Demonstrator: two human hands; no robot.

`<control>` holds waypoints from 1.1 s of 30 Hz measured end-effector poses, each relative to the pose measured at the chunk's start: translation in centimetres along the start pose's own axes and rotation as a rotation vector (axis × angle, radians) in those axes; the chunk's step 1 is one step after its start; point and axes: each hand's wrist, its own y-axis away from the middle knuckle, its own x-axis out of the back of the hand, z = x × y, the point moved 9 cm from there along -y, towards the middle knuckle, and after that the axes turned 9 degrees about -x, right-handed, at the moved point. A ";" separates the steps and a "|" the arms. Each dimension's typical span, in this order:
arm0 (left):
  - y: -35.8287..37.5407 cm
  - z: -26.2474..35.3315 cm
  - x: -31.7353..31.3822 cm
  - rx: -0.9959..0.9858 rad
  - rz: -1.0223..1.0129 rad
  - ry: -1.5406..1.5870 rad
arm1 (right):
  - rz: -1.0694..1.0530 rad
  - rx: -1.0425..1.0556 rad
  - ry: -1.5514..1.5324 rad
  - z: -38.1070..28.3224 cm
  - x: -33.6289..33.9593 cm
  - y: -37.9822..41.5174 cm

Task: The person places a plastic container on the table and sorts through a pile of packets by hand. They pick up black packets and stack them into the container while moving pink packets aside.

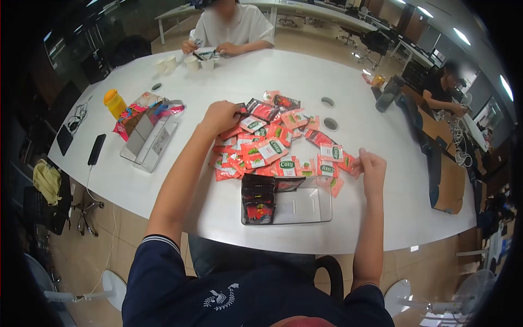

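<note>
My left hand [220, 116] reaches to the far left side of a heap of pink Cozy sachets [272, 150]. Its fingers are closed on a dark sachet [242, 109] at the heap's edge, and the fingertips are partly hidden. At the heap's right side, my right hand [371, 168] has curled fingers closed at a pink sachet [347, 162]. More dark sachets [262, 109] lie among the pink ones. In front of me a clear tray [313, 210] holds a row of upright dark sachets [258, 199] at its left end, one of them leaning to the right.
On the left stand a second clear box [150, 147], a colourful package [143, 111] and a yellow bottle [114, 102]. A phone [97, 149] lies nearby. Across the table a person [231, 30] handles things beside paper cups [192, 64]. Open cardboard boxes [448, 182] and a dark bottle [389, 94] are at right.
</note>
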 end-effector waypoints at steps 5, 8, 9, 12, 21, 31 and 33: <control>2.3 -1.5 5.3 0.105 0.416 0.243 | -0.007 0.028 0.005 -0.2 -0.3 0.2; 3.0 -2.3 7.6 0.132 0.565 0.880 | -0.028 0.033 0.011 -0.1 -0.8 0.4; 3.6 -1.5 8.8 0.106 0.590 1.112 | -0.046 0.036 0.019 -0.8 -1.6 0.5; 5.3 4.7 11.8 0.008 0.428 1.394 | -0.177 -0.020 0.044 -3.5 -4.8 2.1; 7.7 19.5 16.8 -0.682 0.232 1.446 | -0.841 -0.069 -0.006 -12.4 -16.6 9.6; 7.7 18.0 12.6 -0.253 -0.030 1.493 | -0.524 -0.196 0.214 -8.4 -12.0 10.5; 7.5 17.7 14.0 -0.317 0.164 1.217 | -0.439 -0.138 0.368 -8.1 -11.3 10.4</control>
